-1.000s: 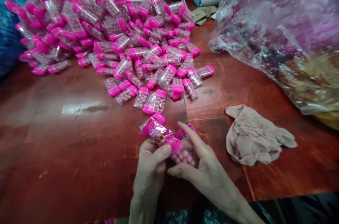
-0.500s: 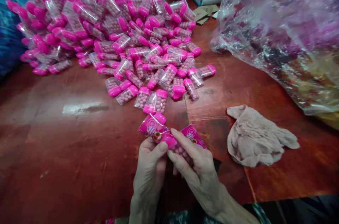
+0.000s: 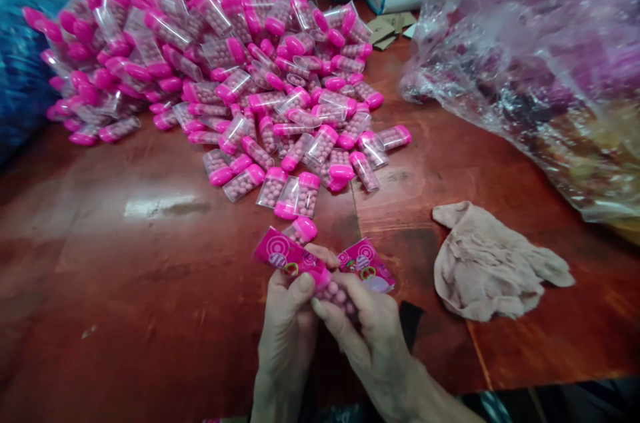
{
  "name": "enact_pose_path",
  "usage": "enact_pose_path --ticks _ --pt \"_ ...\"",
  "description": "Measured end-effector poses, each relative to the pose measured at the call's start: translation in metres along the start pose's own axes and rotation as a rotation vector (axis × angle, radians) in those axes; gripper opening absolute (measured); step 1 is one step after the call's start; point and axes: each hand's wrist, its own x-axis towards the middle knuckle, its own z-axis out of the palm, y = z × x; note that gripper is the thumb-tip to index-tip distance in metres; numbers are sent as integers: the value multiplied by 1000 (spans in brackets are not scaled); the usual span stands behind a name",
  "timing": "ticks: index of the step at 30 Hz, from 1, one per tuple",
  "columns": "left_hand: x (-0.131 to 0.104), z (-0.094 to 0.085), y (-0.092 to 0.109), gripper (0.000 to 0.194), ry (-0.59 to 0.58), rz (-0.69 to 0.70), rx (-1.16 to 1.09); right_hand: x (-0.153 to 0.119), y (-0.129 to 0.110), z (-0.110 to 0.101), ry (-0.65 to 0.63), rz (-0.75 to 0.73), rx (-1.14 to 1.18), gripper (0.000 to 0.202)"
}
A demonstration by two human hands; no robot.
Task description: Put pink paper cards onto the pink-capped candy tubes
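Observation:
Close to the table's front edge, my left hand (image 3: 293, 316) is closed with its thumb against a pink printed sleeve (image 3: 280, 248) and the pink cap beside it. My right hand (image 3: 373, 323) grips a clear candy container (image 3: 340, 296) filled with round pink candies, its cap pointing toward my left hand. The sleeve lies against the cap; whether it is around the cap, I cannot tell. Just beyond my right fingers lie more printed sleeves (image 3: 367, 263). Another capped container (image 3: 301, 230) rests right behind the held sleeve.
A large heap of pink-capped candy containers (image 3: 225, 70) covers the back of the table (image 3: 125, 263). A crumpled beige cloth (image 3: 495, 263) lies at right, below a big clear plastic bag (image 3: 500, 76). Blue plastic (image 3: 25, 63) is at far left. Cardboard pieces (image 3: 390, 28) lie at the back.
The printed sleeve has tilted and shows flatter beside the cap. My right index finger has shifted from its front to behind the cap. The whole view has moved slightly.

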Motion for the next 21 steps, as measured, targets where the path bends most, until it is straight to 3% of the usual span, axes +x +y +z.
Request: enact_pose_path --ticks 3,9,16,21 --pt "3 -1 -2 14 -87 67 36 -1 -2 2 -85 -18 48 15" --pt "5 -1 -1 15 -203 16 129 -5 -10 -6 -156 22 157 14" --pt "1 -11 -5 28 -112 -22 111 -1 -13 -12 -130 141 171 19" --pt "1 -9 -8 18 -145 -18 92 -4 -11 -11 -130 181 135 26"
